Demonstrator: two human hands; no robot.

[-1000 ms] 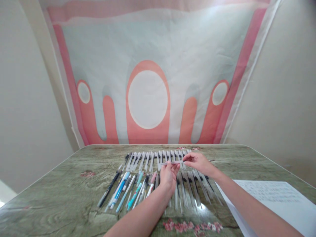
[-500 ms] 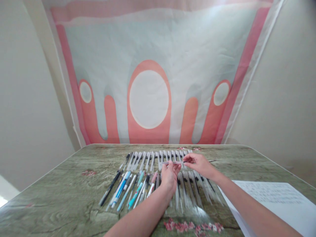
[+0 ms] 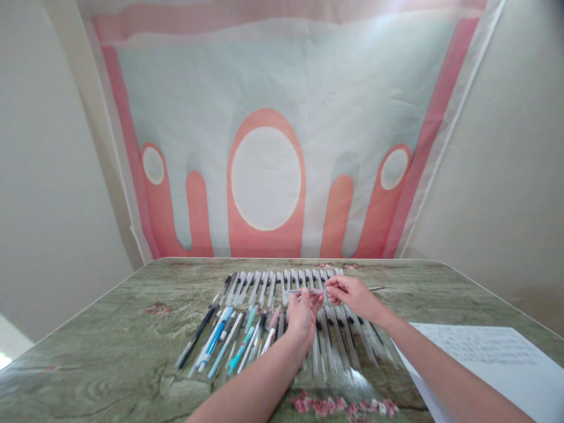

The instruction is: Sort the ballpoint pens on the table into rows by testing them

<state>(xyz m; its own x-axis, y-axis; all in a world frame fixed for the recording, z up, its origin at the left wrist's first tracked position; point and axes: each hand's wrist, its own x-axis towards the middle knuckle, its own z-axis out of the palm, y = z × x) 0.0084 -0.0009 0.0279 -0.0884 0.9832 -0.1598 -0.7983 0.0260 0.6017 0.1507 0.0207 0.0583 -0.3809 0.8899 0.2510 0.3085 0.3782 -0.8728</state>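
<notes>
A slim, pale pen [image 3: 297,291] is held level above the table between my two hands. My left hand [image 3: 303,322] has it gripped between thumb and fingers from below. At the pen's right end, the fingers of my right hand [image 3: 350,294] are pinched together; the small part between them is hard to see. Behind the hands runs a row of clear pens [image 3: 258,286] with dark parts. More clear pens [image 3: 342,338] lie side by side under and right of my left hand, partly hidden by the arms.
Several mixed pens in blue, teal, white and black [image 3: 215,339] lie left of my left forearm. Sheets of paper with handwriting [image 3: 489,358] lie at the right on the wood-patterned table [image 3: 110,341]. A pink and grey backdrop [image 3: 267,244] hangs behind the table's far edge.
My right hand has shifted slightly left and its fingers have curled in more at the pen's end. My left hand and the pen have stayed nearly in place.
</notes>
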